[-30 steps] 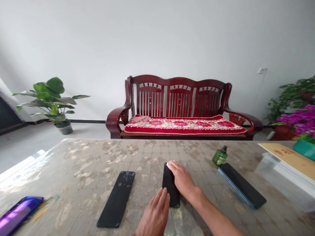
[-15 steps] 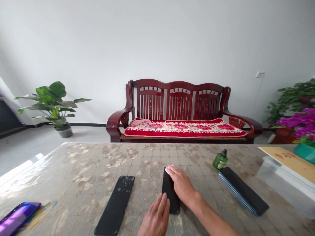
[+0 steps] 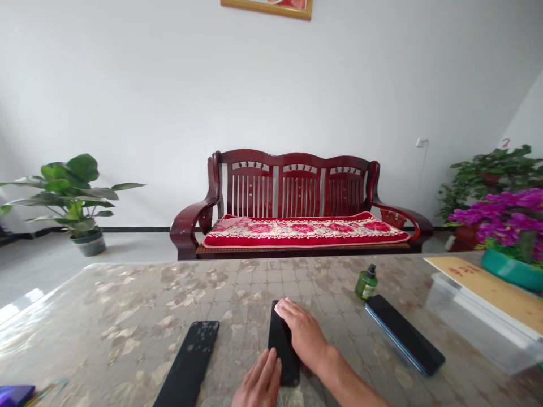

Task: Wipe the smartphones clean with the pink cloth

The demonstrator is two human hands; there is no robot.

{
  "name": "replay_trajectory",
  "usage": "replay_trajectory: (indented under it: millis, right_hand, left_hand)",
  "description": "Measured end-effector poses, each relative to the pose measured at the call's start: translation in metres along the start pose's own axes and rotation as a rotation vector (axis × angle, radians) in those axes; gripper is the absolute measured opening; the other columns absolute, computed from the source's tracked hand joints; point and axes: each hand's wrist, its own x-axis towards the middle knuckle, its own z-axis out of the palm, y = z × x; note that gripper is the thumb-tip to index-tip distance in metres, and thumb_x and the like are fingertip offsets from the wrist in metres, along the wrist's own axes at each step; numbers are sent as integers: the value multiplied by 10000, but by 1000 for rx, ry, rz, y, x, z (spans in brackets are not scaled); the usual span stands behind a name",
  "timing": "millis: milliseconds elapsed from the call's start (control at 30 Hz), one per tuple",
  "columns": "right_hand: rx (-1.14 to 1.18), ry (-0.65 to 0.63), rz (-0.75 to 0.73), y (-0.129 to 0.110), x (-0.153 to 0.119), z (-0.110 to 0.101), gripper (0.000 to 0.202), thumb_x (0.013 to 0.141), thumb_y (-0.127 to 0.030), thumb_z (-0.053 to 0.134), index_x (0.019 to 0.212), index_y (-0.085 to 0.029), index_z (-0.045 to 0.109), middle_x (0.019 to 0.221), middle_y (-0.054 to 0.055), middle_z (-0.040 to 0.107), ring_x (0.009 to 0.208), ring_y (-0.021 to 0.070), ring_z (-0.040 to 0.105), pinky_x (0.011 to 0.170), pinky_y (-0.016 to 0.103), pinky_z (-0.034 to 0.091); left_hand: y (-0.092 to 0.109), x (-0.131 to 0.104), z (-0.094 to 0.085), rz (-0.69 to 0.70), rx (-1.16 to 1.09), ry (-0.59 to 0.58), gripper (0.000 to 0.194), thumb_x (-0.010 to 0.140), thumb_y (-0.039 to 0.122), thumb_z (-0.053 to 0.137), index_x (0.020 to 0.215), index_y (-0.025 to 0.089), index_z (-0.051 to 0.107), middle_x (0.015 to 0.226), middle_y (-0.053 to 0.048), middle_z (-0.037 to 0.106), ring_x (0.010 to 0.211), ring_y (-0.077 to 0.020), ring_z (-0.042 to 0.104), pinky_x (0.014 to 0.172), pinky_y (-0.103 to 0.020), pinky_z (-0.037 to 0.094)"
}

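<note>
A black smartphone (image 3: 278,342) lies on the table between my hands. My right hand (image 3: 304,332) presses a small pale pink-white wipe (image 3: 278,306) onto the far end of its screen; most of the wipe is hidden under the fingers. With its fingers stretched out flat, my left hand (image 3: 259,380) rests against the near left side of this phone and holds nothing. To the left lies another dark phone (image 3: 189,362) with spots on its upper end. A black phone with a blue edge (image 3: 405,333) lies to the right, just in front of a green bottle (image 3: 366,284).
A clear cover with a floral pattern lies over the table (image 3: 127,316). On the right are a clear plastic box (image 3: 470,328), a tan folder (image 3: 487,285) and a teal flower pot (image 3: 511,268). A purple object (image 3: 16,394) sits at the lower left. Behind stands a wooden bench (image 3: 297,186).
My view has tilted up and turned slightly right, so everything sits lower and further left. Both hands keep nearly the same places on the phone, the wipe still at its far end.
</note>
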Motion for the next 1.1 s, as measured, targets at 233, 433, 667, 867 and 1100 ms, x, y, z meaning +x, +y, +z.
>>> replay_trajectory:
  millis: [233,433,667,867,1100]
  right_hand:
    - [11,35,-193,0,-55,13,479,921,-80,490,1359,-268,543,1379,25,567,1305,187,489,1088,327,424]
    - [70,78,-180,1,-62,14,437,942,-92,482,1331,-271,569,1358,29,588,1295,194,500,1066,340,453]
    - [126,98,-204,2,-67,15,472,921,-40,404,1310,-234,587,1366,53,581,1309,192,487,1085,383,436]
    - [111,98,-229,3,-67,16,563,836,18,404,1309,-224,593,1345,60,599,1298,192,500,1093,386,428]
    - [100,152,-302,8,-66,18,438,923,-68,466,1305,-241,593,1287,48,643,1244,185,554,1053,341,467]
  left_hand:
    - [-8,6,-3,1,-41,62,628,796,41,418,1383,261,455,1182,-3,690,1038,-139,661,912,-159,496]
    - [-10,37,-47,-103,-294,-106,496,758,20,408,1147,238,626,1139,-6,708,1032,-119,668,914,-147,490]
    - [-32,88,-86,-253,-470,-593,395,820,-13,418,1016,220,669,931,-4,731,860,-131,694,771,-182,507]
    - [-61,130,-61,131,-215,-612,796,657,-33,661,1367,254,446,1502,-115,402,1376,-303,364,1052,-448,366]
    - [-68,162,-31,322,-201,-641,658,792,58,676,1322,394,475,1479,-45,442,1335,-258,424,1006,-406,389]
